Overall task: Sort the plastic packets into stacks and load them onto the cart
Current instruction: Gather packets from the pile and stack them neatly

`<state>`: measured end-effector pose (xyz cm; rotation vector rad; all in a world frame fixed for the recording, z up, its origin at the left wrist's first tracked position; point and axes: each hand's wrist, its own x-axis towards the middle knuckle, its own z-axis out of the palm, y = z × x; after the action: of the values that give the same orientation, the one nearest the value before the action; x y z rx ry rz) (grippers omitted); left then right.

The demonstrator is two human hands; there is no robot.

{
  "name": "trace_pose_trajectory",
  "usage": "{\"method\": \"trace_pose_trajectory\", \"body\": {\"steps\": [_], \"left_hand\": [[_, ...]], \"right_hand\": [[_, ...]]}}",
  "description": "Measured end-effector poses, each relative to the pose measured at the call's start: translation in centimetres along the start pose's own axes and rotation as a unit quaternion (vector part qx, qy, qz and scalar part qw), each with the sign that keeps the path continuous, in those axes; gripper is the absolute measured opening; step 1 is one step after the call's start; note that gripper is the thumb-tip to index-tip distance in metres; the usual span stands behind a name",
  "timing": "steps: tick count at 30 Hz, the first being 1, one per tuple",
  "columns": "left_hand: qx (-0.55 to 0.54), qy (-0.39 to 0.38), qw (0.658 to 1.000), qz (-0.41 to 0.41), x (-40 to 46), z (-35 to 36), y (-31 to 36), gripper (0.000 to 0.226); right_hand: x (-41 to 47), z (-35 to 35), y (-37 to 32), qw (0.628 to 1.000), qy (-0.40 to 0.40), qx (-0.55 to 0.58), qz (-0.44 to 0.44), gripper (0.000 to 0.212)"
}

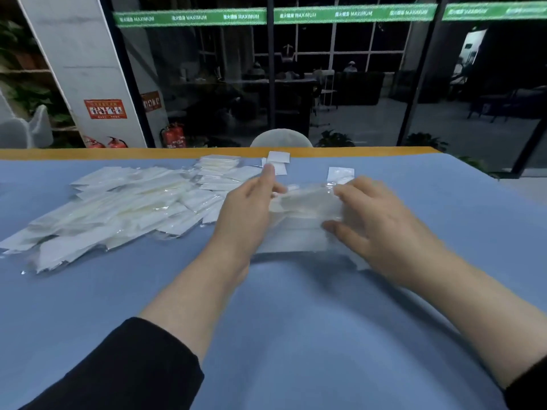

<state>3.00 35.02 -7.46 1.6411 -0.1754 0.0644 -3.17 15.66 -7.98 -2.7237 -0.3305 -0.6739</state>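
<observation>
Black sleeves (124,371) cover both forearms at the near edge of the desk (296,335), which is spread with a blue cloth and shows an orange strip along its far edge. 2 bare hands meet over the middle of the desk on 1 stack of plastic packets (299,223). Left hand (245,214) stands on edge against the stack's left side, fingers fairly straight and pressed to it, thumb up. Right hand (381,226) lies on the stack's right end, fingers bent over the top packet and thumb pressed to its near side, gripping it. How many packets are in the stack I cannot tell; they are clear film with white contents and blurred.

Left of the hands, a loose heap of plastic packets (112,208) spreads from the far middle of the desk toward its left edge, too many and too overlapped to count. At the far end of that heap sits 1 small neater pile (219,162). Near the far edge lie 3 small white squares (278,158), 2 overlapping just beyond the left thumb and 1 (340,174) just beyond the right hand.

Behind the desk is a white chair back (281,139), then dark glass walls with a green banner (266,14). 3 red fire extinguishers (174,134) stand by a white pillar (80,69) at the left.
</observation>
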Motion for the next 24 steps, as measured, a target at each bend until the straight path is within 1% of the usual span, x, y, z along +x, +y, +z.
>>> {"method": "trace_pose_trajectory", "body": {"steps": [1, 3, 5, 6, 7, 8, 9, 11, 12, 14, 15, 16, 17, 18, 19, 20, 22, 24], "left_hand": [[-0.002, -0.002, 1.000, 0.004, -0.2, 0.2, 0.0, 0.061], [-0.020, -0.021, 0.999, 0.031, -0.7, 0.3, 0.3, 0.076], [0.008, -0.055, 0.996, 0.072, -1.0, 0.5, 0.5, 0.085], [0.041, -0.070, 0.992, 0.091, -1.1, 0.6, 0.5, 0.084], [0.071, -0.069, 0.990, 0.104, -1.1, 0.7, 0.4, 0.074], [0.086, -0.054, 0.989, 0.106, -1.1, 0.7, 0.3, 0.063], [0.089, -0.043, 0.989, 0.106, -1.1, 0.8, 0.3, 0.056], [0.065, -0.036, 0.993, 0.097, -0.8, 0.6, 0.0, 0.047], [0.052, -0.028, 0.994, 0.087, -0.8, 0.5, -0.1, 0.039], [0.046, -0.015, 0.995, 0.086, -0.8, 0.4, 0.0, 0.019], [0.046, -0.009, 0.994, 0.097, -0.9, 0.4, 0.1, 0.018], [0.047, -0.004, 0.992, 0.116, -1.0, 0.4, 0.3, 0.020], [0.052, 0.004, 0.988, 0.143, -1.2, 0.4, 0.4, 0.029], [0.065, 0.013, 0.983, 0.170, -1.3, 0.4, 0.4, 0.045], [0.089, 0.015, 0.976, 0.196, -1.5, 0.3, 0.5, 0.054], [0.121, 0.019, 0.970, 0.212, -1.7, 0.3, 0.6, 0.055], [0.170, 0.033, 0.964, 0.201, -1.8, 0.3, 0.5, 0.062], [0.193, 0.056, 0.965, 0.168, -1.5, 0.4, 0.4, 0.061]], "right_hand": [[0.2, 0.2, 0.1, 1.000, -0.016, -0.017, 0.003, 0.045], [0.4, 0.4, 0.0, 0.998, -0.038, -0.044, 0.013, 0.054], [0.3, 0.6, -0.2, 0.997, -0.054, -0.051, -0.003, 0.055], [0.2, 0.7, -0.4, 0.997, -0.066, -0.050, -0.011, 0.055], [0.1, 0.7, -0.5, 0.996, -0.076, -0.049, -0.018, 0.056], [0.0, 0.8, -0.5, 0.995, -0.081, -0.046, -0.025, 0.059], [0.0, 0.9, -0.4, 0.996, -0.080, -0.034, -0.025, 0.065], [-0.1, 0.9, 0.1, 0.998, -0.063, 0.028, 0.010, 0.078], [-0.1, 0.8, 0.4, 0.995, -0.057, 0.067, 0.039, 0.078], [-0.1, 0.8, 1.1, 0.988, -0.061, 0.112, 0.085, 0.065], [-0.2, 0.7, 1.1, 0.986, -0.068, 0.120, 0.098, 0.056], [-0.3, 0.7, 1.0, 0.984, -0.072, 0.123, 0.103, 0.049], [-0.3, 0.7, 0.8, 0.986, -0.069, 0.117, 0.100, 0.046], [-0.4, 0.7, 0.5, 0.989, -0.064, 0.101, 0.089, 0.044], [-0.4, 0.7, 0.1, 0.992, -0.059, 0.083, 0.071, 0.043], [-0.4, 0.7, -0.4, 0.995, -0.055, 0.066, 0.047, 0.042], [-0.3, 0.8, -1.1, 0.998, -0.053, 0.039, -0.001, 0.039], [-0.2, 1.0, -1.2, 0.998, -0.056, 0.038, -0.014, 0.047]]}}
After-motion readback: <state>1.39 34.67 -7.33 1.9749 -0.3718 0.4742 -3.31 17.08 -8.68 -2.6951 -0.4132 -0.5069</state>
